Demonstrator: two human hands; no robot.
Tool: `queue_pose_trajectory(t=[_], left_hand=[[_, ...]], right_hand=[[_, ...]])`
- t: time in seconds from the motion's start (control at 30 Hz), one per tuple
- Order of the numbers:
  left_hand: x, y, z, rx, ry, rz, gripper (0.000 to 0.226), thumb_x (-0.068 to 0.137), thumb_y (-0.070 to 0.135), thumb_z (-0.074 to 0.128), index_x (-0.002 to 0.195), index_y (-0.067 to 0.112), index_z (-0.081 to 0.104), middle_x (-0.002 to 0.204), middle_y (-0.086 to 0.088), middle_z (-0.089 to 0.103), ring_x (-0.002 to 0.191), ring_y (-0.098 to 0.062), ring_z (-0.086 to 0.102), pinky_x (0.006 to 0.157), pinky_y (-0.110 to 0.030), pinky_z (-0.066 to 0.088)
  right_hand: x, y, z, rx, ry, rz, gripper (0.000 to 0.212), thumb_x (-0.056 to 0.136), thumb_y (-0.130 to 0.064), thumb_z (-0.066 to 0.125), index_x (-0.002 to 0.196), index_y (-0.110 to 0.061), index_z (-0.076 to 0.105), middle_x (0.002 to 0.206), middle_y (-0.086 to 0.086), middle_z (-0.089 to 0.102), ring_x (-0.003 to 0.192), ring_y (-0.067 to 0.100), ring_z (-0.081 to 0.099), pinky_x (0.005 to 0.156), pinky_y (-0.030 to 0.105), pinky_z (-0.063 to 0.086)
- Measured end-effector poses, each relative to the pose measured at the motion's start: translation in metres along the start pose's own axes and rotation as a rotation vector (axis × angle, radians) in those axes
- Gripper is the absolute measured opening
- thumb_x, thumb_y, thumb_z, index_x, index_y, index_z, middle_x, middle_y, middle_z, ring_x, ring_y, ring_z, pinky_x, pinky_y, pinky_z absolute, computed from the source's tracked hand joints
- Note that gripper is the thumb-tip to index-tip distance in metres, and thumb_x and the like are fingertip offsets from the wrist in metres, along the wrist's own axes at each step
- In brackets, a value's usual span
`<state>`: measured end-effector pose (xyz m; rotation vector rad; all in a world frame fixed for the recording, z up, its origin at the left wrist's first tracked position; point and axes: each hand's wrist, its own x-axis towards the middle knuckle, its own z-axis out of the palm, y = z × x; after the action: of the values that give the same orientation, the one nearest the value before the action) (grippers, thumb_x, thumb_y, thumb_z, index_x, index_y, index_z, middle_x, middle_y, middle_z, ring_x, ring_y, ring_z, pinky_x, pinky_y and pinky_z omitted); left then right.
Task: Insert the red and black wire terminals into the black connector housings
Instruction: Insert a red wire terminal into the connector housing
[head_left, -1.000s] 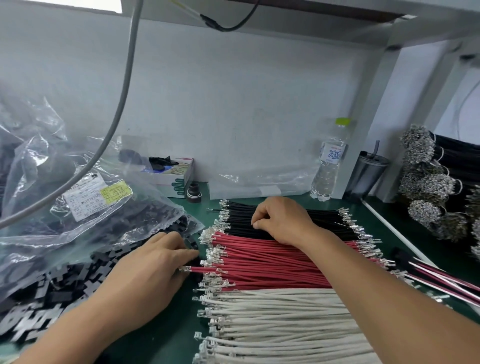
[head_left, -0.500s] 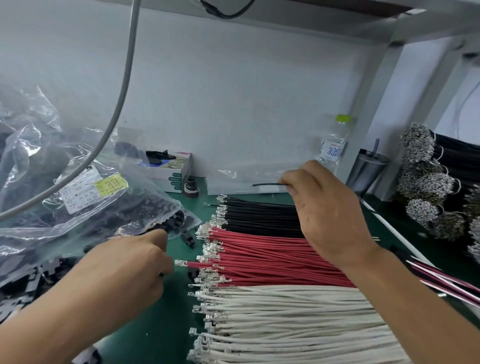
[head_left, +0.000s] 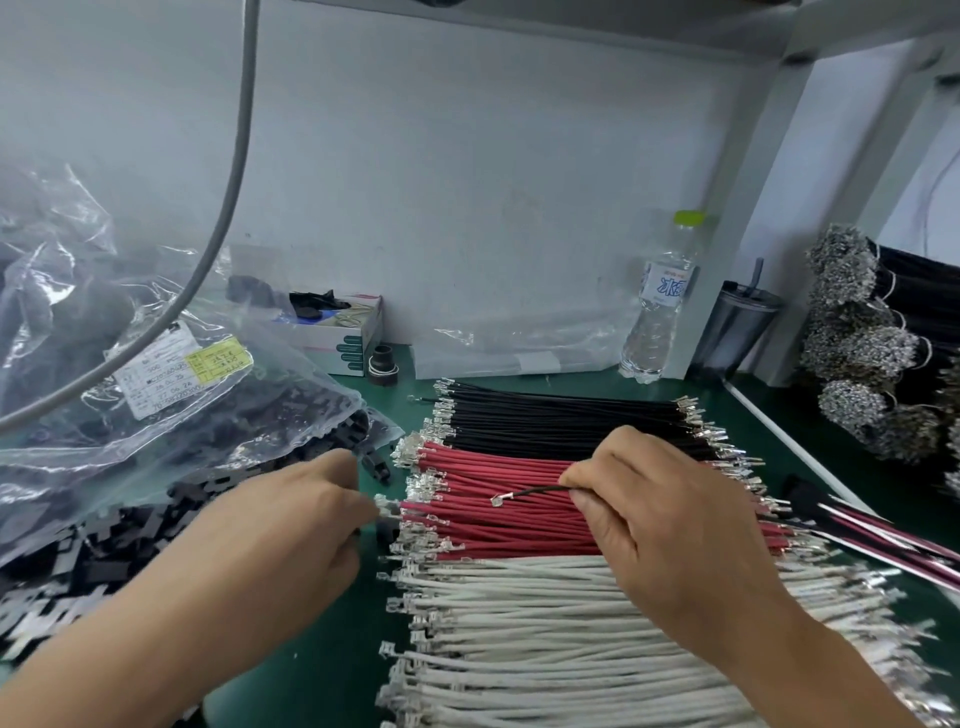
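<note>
1. Head view: the right hand (head_left: 670, 525) sits right of the frame's centre, over the red wires (head_left: 498, 499), its fingers (head_left: 587, 475) pinched shut on a single black wire (head_left: 540, 491) whose metal terminal (head_left: 497, 500) points left.
2. The left hand (head_left: 291, 525) lies left of centre on the green desk (head_left: 322, 670), fingers curled closed at the terminal end of a red wire (head_left: 387, 506); whether a housing is inside the grip cannot be told.
3. The wires lie in three rows in the lower middle: black wires (head_left: 561, 421) at the top, red in the middle, white wires (head_left: 545, 623) at the bottom, terminals facing left.
4. Loose black connector housings (head_left: 78, 561) lie at the lower left, spilling from a clear plastic bag (head_left: 171, 415) with a white and yellow label.
5. One housing (head_left: 378, 465) lies just above the left hand's fingertips.
6. A water bottle (head_left: 660, 306) and a dark cup (head_left: 737, 325) stand against the wall at the upper right.
</note>
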<state>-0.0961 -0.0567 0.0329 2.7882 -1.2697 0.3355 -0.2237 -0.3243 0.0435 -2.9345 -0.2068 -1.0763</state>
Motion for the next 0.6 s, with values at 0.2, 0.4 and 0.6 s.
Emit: queue_pose_trajectory(t=[0.2,0.4,0.6], left_hand=[[-0.005,-0.015,0.001,-0.126,0.076,-0.051,0.013,0.091,0.03,0.065,0.093,0.038,0.074,0.087,0.026,0.045,0.062,0.005,0.056,0.052,-0.021,0.05],[-0.002,-0.026,-0.009,-0.313,0.175,-0.064,0.012,0.083,0.057,0.063,0.094,0.052,0.062,0.105,0.035,0.048,0.078,0.008,0.062,0.059,-0.012,0.044],[0.001,0.011,-0.013,-1.046,0.351,-0.165,0.043,0.055,0.055,0.094,0.086,0.036,0.07,0.08,0.001,0.076,0.056,-0.012,0.065,0.047,-0.014,0.049]], right_hand=[[0.002,0.0,0.001,0.021,-0.008,0.029,0.006,0.089,-0.025,0.072,0.084,-0.023,0.07,0.083,-0.011,0.057,0.072,0.009,0.057,0.048,0.025,0.047],[-0.002,0.003,0.003,0.109,0.028,0.079,0.006,0.096,-0.018,0.067,0.095,-0.019,0.073,0.088,-0.009,0.061,0.077,0.011,0.06,0.055,0.03,0.053],[0.0,-0.004,-0.002,0.271,0.104,0.134,0.018,0.097,-0.019,0.056,0.105,-0.018,0.073,0.095,-0.011,0.06,0.084,0.01,0.06,0.069,0.023,0.049]])
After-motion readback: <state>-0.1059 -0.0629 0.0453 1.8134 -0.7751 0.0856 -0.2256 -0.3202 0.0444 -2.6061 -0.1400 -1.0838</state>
